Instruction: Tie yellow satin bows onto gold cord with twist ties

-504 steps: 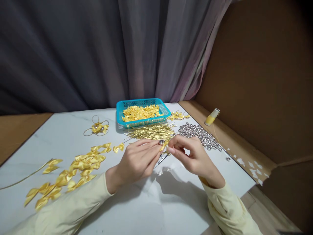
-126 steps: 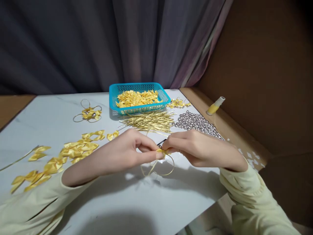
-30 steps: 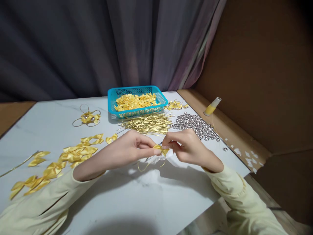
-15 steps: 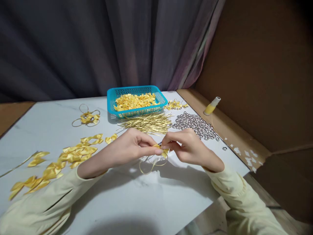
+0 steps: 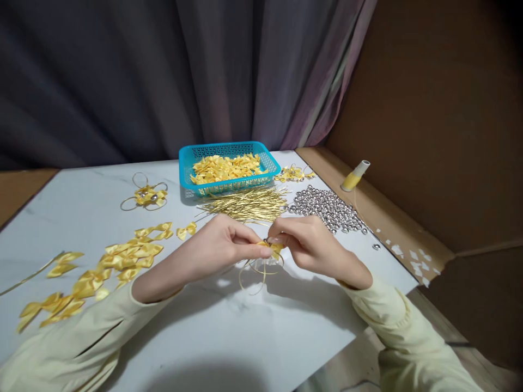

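Over the middle of the white table, my left hand pinches a small yellow ribbon bow between thumb and fingers. My right hand is closed on the other side of the same bow, its fingertips at a small dark shiny bead. A thin gold cord hangs in loops below the fingertips. How the bow, bead and cord are joined is hidden by my fingers. Several loose yellow bows lie beside my left forearm.
A blue basket full of yellow bows stands at the back. In front lie gold twist ties and a pile of silver beads. Finished-looking bow loops lie back left. A thread spool stands right, near white scraps.
The cord loops below my fingers have swung and shifted slightly. My right fingertips have moved a little over the bead, while my left hand keeps its pinch.
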The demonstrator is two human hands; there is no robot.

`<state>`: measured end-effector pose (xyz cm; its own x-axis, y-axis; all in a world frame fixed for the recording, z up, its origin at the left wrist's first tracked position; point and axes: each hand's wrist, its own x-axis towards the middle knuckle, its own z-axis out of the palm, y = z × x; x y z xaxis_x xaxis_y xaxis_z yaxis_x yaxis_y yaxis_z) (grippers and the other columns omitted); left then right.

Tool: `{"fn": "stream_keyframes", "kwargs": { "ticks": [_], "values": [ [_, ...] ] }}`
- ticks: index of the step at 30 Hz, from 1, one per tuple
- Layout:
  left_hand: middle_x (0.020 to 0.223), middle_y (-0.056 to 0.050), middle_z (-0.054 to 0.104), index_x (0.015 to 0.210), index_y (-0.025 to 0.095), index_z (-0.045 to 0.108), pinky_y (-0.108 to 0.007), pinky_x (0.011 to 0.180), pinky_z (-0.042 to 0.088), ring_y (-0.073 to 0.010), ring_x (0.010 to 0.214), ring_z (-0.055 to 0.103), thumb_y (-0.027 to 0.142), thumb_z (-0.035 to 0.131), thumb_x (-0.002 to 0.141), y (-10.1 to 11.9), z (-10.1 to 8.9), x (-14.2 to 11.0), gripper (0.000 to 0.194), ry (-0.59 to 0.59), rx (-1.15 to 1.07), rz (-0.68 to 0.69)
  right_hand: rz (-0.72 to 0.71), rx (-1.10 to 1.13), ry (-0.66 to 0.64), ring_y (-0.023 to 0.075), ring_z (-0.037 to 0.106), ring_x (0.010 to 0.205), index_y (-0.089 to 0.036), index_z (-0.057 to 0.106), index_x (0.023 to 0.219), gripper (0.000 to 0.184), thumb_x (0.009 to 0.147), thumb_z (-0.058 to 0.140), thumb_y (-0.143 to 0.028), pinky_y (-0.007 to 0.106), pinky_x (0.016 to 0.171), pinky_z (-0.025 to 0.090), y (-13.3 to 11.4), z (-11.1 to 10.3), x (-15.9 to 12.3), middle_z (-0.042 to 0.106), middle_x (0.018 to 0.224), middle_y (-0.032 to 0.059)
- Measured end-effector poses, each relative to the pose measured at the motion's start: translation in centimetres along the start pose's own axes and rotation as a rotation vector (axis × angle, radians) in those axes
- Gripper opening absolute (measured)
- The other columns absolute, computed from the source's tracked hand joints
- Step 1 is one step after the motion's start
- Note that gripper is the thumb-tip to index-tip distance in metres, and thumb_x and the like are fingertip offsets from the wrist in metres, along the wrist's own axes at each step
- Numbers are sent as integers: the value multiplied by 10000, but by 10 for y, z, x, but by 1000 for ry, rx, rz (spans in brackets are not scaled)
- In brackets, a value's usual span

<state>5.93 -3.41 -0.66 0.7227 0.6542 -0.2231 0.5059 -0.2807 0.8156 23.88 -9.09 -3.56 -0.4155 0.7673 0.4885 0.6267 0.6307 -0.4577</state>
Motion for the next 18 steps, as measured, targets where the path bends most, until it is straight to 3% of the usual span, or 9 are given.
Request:
{"fn": "stream_keyframes", "kwargs": {
  "ticks": [4, 7, 12, 15, 18],
  "values": [
    [502, 25, 456, 606, 153, 697, -196, 450, 247, -84, 506, 335, 360, 644, 708, 1, 1, -2, 237, 23, -5, -47, 53, 31, 108, 81, 516, 535, -160, 494, 690, 266, 615, 357, 55, 183, 508, 361, 8, -6, -1, 572, 617, -12],
    [515, 9, 512, 649, 168, 723, -205, 455, 258, -99, 514, 372, 401, 641, 701, -1, 2, -6, 252, 26, 12, -74, 171, 157, 157, 93, 566, 546, -158, 502, 694, 215, 699, 409, 36, 199, 520, 416, 17, -14, -1, 606, 650, 8],
    [551, -12, 585, 699, 175, 743, -216, 472, 282, -119, 534, 425, 415, 646, 691, -3, 5, -8, 259, 39, 0, -67, 341, 783, 112, 160, 638, 740, -160, 481, 719, 132, 847, 497, -187, 316, 685, 512, 24, -14, 5, 613, 769, 55],
    [510, -3, 551, 699, 163, 745, -215, 455, 259, -107, 503, 391, 417, 640, 691, -3, 6, -7, 275, 38, 0, -51, 392, 1200, 17, 171, 646, 820, -160, 456, 710, 159, 856, 504, -200, 392, 818, 485, 26, -6, 8, 592, 848, 45],
    [465, 17, 475, 677, 147, 741, -212, 437, 220, -89, 475, 327, 396, 632, 700, -3, 7, -6, 273, 39, 3, -37, 445, 1467, -82, 158, 653, 744, -157, 455, 713, 144, 831, 533, -187, 377, 791, 492, 29, 4, 9, 569, 800, 14]
  ]
}}
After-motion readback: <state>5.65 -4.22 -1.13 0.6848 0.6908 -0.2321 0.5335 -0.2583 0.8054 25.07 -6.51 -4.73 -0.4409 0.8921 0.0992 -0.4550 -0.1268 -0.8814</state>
